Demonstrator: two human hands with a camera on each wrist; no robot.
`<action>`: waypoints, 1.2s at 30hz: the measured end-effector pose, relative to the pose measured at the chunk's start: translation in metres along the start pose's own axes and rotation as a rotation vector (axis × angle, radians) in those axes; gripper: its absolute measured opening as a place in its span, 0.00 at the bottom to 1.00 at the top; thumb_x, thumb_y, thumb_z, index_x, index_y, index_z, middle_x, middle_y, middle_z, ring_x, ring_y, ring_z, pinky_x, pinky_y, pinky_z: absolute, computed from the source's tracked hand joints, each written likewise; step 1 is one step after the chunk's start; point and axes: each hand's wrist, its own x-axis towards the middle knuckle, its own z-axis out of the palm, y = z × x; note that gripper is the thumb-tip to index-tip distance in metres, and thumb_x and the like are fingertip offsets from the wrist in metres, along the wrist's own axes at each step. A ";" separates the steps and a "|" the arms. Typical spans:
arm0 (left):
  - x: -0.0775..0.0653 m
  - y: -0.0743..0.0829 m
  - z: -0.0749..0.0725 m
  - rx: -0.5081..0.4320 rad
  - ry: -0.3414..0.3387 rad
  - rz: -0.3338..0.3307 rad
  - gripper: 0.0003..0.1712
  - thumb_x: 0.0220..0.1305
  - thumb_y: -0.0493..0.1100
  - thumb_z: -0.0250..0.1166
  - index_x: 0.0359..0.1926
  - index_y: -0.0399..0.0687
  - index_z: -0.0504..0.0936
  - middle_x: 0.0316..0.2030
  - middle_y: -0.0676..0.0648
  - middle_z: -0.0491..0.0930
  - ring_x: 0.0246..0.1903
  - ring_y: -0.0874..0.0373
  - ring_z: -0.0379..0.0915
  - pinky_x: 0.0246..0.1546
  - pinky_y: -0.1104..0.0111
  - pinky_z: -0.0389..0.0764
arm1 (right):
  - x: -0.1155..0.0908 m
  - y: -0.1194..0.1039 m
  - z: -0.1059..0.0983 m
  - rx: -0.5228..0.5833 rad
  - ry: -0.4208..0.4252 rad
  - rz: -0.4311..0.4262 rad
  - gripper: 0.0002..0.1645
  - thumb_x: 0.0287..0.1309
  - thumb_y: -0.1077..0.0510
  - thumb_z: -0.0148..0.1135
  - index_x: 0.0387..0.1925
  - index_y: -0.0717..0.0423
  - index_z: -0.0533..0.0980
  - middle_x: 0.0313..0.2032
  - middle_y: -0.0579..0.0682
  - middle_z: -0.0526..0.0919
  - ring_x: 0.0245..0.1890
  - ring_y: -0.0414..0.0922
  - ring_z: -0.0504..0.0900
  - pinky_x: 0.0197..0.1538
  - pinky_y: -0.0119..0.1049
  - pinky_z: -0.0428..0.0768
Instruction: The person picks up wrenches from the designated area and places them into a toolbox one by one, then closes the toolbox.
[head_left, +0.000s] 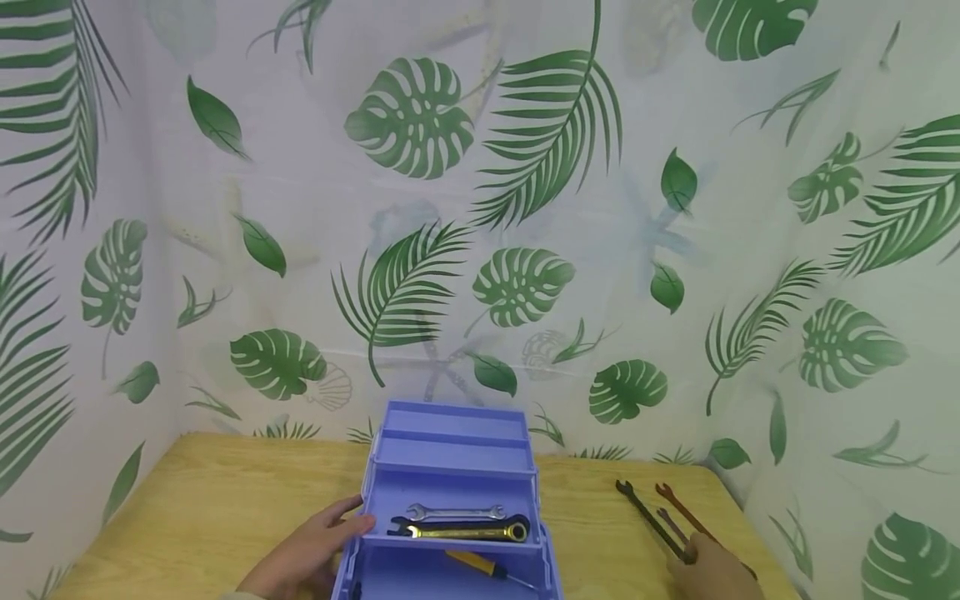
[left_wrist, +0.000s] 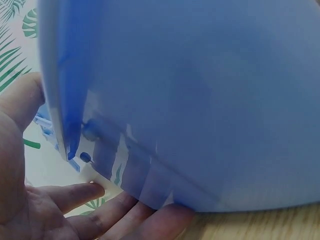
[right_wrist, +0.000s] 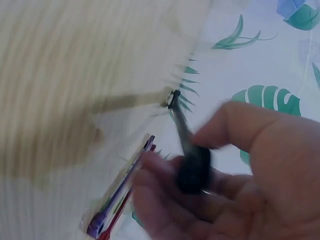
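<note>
A blue-purple toolbox [head_left: 450, 493] stands open at the front middle of the table, its trays stepped up toward the back. My left hand [head_left: 306, 546] grips its left side, thumb over the tray's edge and fingers along the outer wall [left_wrist: 200, 125]. To the right, my right hand [head_left: 716, 573] pinches the near end of a black wrench [head_left: 647, 511], tilted in the right wrist view. Beside it lie a purple wrench [right_wrist: 120, 189] and a red wrench [head_left: 688, 510]. One tray holds a small silver wrench [head_left: 456, 513] and a black-and-gold ratchet wrench [head_left: 468, 530].
A screwdriver [head_left: 476, 563] with a yellow and black handle lies in the toolbox's lower compartment. The wooden table [head_left: 247, 475] ends against a leaf-patterned cloth [head_left: 540, 208] behind and at both sides.
</note>
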 end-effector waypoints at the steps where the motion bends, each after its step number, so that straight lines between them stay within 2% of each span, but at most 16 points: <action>1: 0.000 0.000 0.000 -0.004 -0.007 0.005 0.51 0.75 0.59 0.60 0.80 0.32 0.46 0.66 0.22 0.66 0.47 0.39 0.83 0.39 0.40 0.87 | 0.000 -0.003 0.000 0.017 0.029 0.013 0.18 0.63 0.50 0.63 0.35 0.63 0.76 0.29 0.52 0.81 0.29 0.49 0.78 0.34 0.46 0.79; 5: 0.000 -0.002 0.000 -0.016 -0.031 0.027 0.50 0.76 0.57 0.59 0.80 0.32 0.46 0.65 0.23 0.67 0.47 0.39 0.83 0.40 0.40 0.87 | -0.001 -0.013 0.000 0.080 0.136 0.014 0.23 0.64 0.48 0.64 0.41 0.67 0.80 0.33 0.56 0.86 0.32 0.53 0.83 0.37 0.53 0.82; 8: 0.000 -0.003 -0.001 -0.017 -0.045 0.035 0.50 0.76 0.57 0.59 0.80 0.32 0.46 0.64 0.24 0.70 0.47 0.39 0.83 0.40 0.40 0.87 | 0.002 -0.017 0.003 0.079 0.196 -0.014 0.24 0.65 0.49 0.66 0.46 0.69 0.82 0.39 0.63 0.88 0.37 0.61 0.85 0.42 0.59 0.84; 12: 0.001 -0.003 -0.002 -0.018 -0.048 0.034 0.50 0.76 0.57 0.59 0.80 0.32 0.47 0.63 0.26 0.72 0.46 0.39 0.84 0.39 0.41 0.87 | 0.005 -0.022 0.008 0.047 0.220 -0.037 0.24 0.64 0.50 0.67 0.48 0.69 0.83 0.44 0.68 0.87 0.43 0.69 0.84 0.45 0.63 0.83; 15: 0.001 -0.004 -0.002 -0.018 -0.041 0.028 0.49 0.75 0.58 0.60 0.80 0.33 0.48 0.63 0.26 0.72 0.46 0.38 0.84 0.39 0.40 0.87 | 0.006 -0.027 0.012 0.052 0.216 -0.010 0.23 0.65 0.49 0.67 0.49 0.65 0.84 0.46 0.69 0.86 0.44 0.71 0.83 0.45 0.65 0.82; 20: 0.000 -0.005 -0.002 -0.005 -0.021 0.012 0.50 0.75 0.59 0.60 0.80 0.34 0.49 0.64 0.26 0.71 0.46 0.37 0.84 0.38 0.40 0.87 | 0.004 -0.035 0.018 0.077 0.204 0.046 0.22 0.66 0.47 0.66 0.51 0.59 0.85 0.46 0.67 0.87 0.38 0.65 0.85 0.39 0.63 0.83; 23: 0.000 -0.005 -0.003 -0.021 -0.036 0.014 0.49 0.76 0.58 0.59 0.80 0.32 0.47 0.64 0.24 0.70 0.47 0.37 0.83 0.40 0.39 0.87 | 0.003 -0.039 0.023 0.098 0.203 0.017 0.20 0.65 0.47 0.66 0.47 0.58 0.87 0.42 0.62 0.88 0.36 0.60 0.86 0.38 0.60 0.84; 29: 0.000 -0.004 -0.004 -0.025 -0.046 0.004 0.50 0.76 0.58 0.59 0.80 0.32 0.46 0.65 0.24 0.69 0.49 0.37 0.83 0.41 0.39 0.87 | 0.003 -0.048 0.033 0.157 0.191 -0.027 0.22 0.62 0.44 0.70 0.42 0.61 0.87 0.39 0.57 0.89 0.39 0.58 0.86 0.44 0.61 0.83; 32: 0.000 -0.004 -0.004 -0.025 -0.051 0.008 0.49 0.76 0.58 0.59 0.80 0.33 0.46 0.65 0.25 0.70 0.49 0.38 0.82 0.40 0.39 0.86 | 0.004 -0.053 0.036 0.138 0.182 -0.040 0.22 0.62 0.44 0.71 0.40 0.61 0.87 0.36 0.55 0.89 0.37 0.55 0.86 0.44 0.60 0.83; 36: 0.001 -0.004 -0.004 -0.041 -0.071 0.030 0.48 0.77 0.57 0.58 0.80 0.33 0.46 0.64 0.26 0.71 0.49 0.37 0.82 0.40 0.38 0.86 | 0.006 -0.058 0.039 0.087 0.186 -0.043 0.18 0.61 0.47 0.73 0.38 0.59 0.87 0.35 0.54 0.89 0.36 0.56 0.86 0.42 0.58 0.84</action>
